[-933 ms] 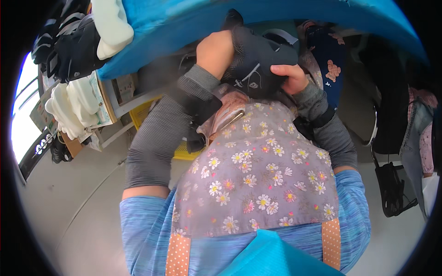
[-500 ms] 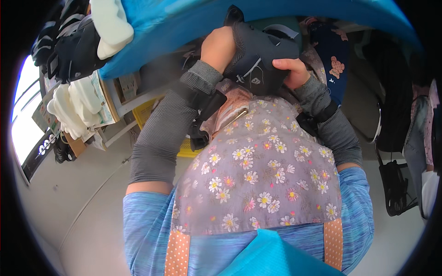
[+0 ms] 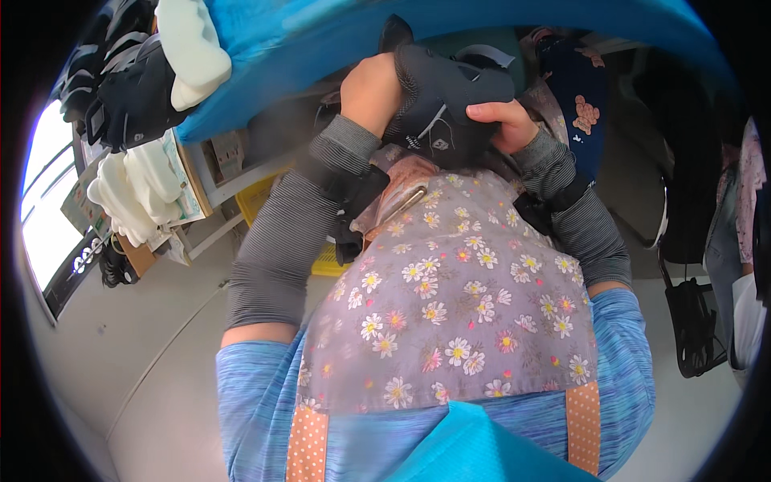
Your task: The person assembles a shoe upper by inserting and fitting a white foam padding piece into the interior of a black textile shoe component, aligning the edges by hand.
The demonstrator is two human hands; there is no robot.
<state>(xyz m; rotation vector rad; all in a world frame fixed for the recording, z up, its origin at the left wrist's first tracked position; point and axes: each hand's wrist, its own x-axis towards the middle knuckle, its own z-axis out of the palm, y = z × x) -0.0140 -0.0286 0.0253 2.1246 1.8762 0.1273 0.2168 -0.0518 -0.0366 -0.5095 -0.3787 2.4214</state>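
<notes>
A black padded fabric piece (image 3: 450,104), with a mesh-like edge on its left and a thin pale stripe and small white mark on its front, is held up in front of my waist. My left hand (image 3: 371,92) is closed round its left side, the fingertips hidden behind it. From the right, my right hand (image 3: 507,126) pinches it, thumb lying on the front and most fingers out of sight behind. A dark pointed flap (image 3: 395,34) sticks up above my left hand. I cannot make out what kind of article the piece is.
Blue sheeting (image 3: 265,60) covers the surface ahead. White foam pieces (image 3: 191,52) and black strapped articles (image 3: 132,96) lie at the far left, with more white foam pieces (image 3: 136,189) below. A yellow crate (image 3: 329,261) stands beneath. Dark articles hang at right, including a strapped one (image 3: 692,329).
Both hands keep their hold. The black piece and my left hand have shifted slightly left and toward me; the right hand has moved only a little left.
</notes>
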